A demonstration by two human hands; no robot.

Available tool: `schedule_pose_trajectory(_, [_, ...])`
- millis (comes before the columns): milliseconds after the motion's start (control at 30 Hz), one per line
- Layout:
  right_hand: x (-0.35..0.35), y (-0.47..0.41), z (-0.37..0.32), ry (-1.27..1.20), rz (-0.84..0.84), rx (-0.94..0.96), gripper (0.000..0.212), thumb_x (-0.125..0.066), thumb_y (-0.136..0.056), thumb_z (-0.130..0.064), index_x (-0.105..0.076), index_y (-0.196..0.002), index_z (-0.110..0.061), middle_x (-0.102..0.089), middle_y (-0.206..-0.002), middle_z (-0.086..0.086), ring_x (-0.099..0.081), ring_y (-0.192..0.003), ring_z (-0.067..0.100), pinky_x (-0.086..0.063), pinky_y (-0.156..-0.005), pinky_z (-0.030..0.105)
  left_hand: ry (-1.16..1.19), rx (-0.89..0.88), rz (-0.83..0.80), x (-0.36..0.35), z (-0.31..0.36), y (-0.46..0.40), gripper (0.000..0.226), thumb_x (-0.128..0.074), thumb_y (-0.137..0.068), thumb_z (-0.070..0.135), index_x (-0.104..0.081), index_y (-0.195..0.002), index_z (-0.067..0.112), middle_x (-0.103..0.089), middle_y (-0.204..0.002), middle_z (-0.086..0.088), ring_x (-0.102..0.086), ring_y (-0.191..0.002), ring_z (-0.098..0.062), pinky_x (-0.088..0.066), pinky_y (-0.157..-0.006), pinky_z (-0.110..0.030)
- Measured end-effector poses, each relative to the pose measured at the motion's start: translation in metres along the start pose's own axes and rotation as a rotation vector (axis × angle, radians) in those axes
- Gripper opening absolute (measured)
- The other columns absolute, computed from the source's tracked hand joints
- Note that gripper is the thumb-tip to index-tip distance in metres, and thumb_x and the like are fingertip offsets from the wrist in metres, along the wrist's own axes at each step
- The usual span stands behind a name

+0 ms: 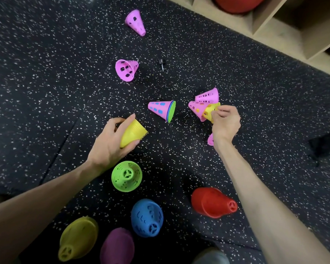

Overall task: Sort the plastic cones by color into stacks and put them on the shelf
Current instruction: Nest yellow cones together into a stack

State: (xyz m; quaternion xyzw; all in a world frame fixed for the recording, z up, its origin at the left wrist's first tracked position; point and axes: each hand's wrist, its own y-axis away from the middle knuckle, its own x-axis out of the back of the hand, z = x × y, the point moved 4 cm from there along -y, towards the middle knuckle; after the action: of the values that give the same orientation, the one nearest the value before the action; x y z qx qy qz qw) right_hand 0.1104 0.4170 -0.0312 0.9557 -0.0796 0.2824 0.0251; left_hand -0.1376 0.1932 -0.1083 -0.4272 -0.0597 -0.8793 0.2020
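Head view: left hand (111,139) wrapped round a stack of yellow cones (132,134), thumb on the near side and fingers (131,117) over the far side, held off the floor, probably as the growing yellow pile to take the next one. Right hand (225,123) curled, fingertips (218,111) pinching the rim of a single yellow cone (210,111) nested inside a pink cone (197,109), apparently to draw it free, since mixed colours cannot share a stack. Just beyond those fingertips, a second pink cone (208,96) touching the first; under the right wrist, a pink edge (210,139) mostly hidden. Between the two hands, a mixed nest (161,110) on its side, pink outside with blue and green rims showing. Well beyond the fingers, two loose pink cones (135,22) (126,70) and a small black object (162,62). Nearer the body than both hands, sorted stacks standing narrow end up on the speckled floor (46,73): green (126,176), blue (147,217), red (212,202), yellow (77,238), purple (117,245). Shelf (286,25) far right, no cones in it.
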Motion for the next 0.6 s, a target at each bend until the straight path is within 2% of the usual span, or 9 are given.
schedule_pose_trajectory(67, [0.002,0.006,-0.004,0.011,0.016,0.022,0.023,-0.063,-0.091,-0.001,-0.065,-0.109,-0.015,-0.064,-0.073,-0.016,-0.059,-0.069,-0.001,-0.044,-0.063,0.005,0.011,0.005,0.003,-0.002,-0.001,0.001,0.08,-0.072,-0.09,0.046,-0.03,-0.157,0.034,-0.041,-0.14,-0.002,-0.051,-0.118,-0.022,-0.053,-0.089,-0.048])
schedule_pose_trajectory(133, [0.005,0.012,-0.01,0.02,0.025,0.029,0.025,-0.061,-0.092,-0.001,-0.063,-0.113,-0.014,-0.062,-0.072,-0.017,-0.057,-0.067,-0.004,-0.042,-0.06,0.004,0.015,0.005,-0.006,-0.001,-0.001,0.001,0.079,-0.071,-0.09,0.047,-0.029,-0.157,0.037,-0.04,-0.14,-0.001,-0.049,-0.12,-0.021,-0.053,-0.09,-0.048])
schedule_pose_trajectory(267, [0.02,0.026,-0.033,0.024,0.06,0.033,0.026,-0.059,-0.092,0.0,-0.063,-0.112,-0.016,-0.061,-0.072,-0.017,-0.055,-0.063,-0.007,-0.04,-0.057,0.004,0.041,0.017,-0.084,0.007,0.003,0.0,0.075,-0.066,-0.093,0.051,-0.025,-0.156,0.043,-0.04,-0.139,0.0,-0.049,-0.119,-0.021,-0.052,-0.093,-0.046])
schedule_pose_trajectory(400, [0.042,0.049,-0.064,-0.007,0.08,0.075,0.026,-0.057,-0.09,-0.003,-0.064,-0.11,-0.019,-0.064,-0.072,-0.016,-0.058,-0.064,-0.003,-0.046,-0.063,0.011,0.042,-0.056,-0.09,0.039,0.018,0.007,0.073,-0.068,-0.093,0.046,-0.029,-0.155,0.039,-0.044,-0.131,-0.002,-0.054,-0.108,-0.019,-0.054,-0.092,-0.044])
schedule_pose_trajectory(500, [0.055,0.079,-0.093,-0.051,-0.003,0.15,0.027,-0.062,-0.089,-0.003,-0.065,-0.111,-0.02,-0.067,-0.076,-0.015,-0.061,-0.069,-0.006,-0.048,-0.067,0.012,0.033,-0.115,-0.055,0.081,0.033,0.014,0.073,-0.071,-0.092,0.045,-0.031,-0.153,0.039,-0.045,-0.128,-0.001,-0.053,-0.103,-0.015,-0.054,-0.089,-0.042])
schedule_pose_trajectory(600, [0.062,0.116,-0.13,-0.051,-0.179,0.266,0.029,-0.067,-0.087,-0.003,-0.065,-0.106,-0.024,-0.072,-0.086,-0.01,-0.067,-0.079,-0.001,-0.055,-0.072,0.018,-0.001,-0.172,-0.057,0.123,0.06,0.025,0.075,-0.073,-0.091,0.045,-0.032,-0.153,0.041,-0.045,-0.134,-0.001,-0.056,-0.111,-0.021,-0.054,-0.091,-0.043])
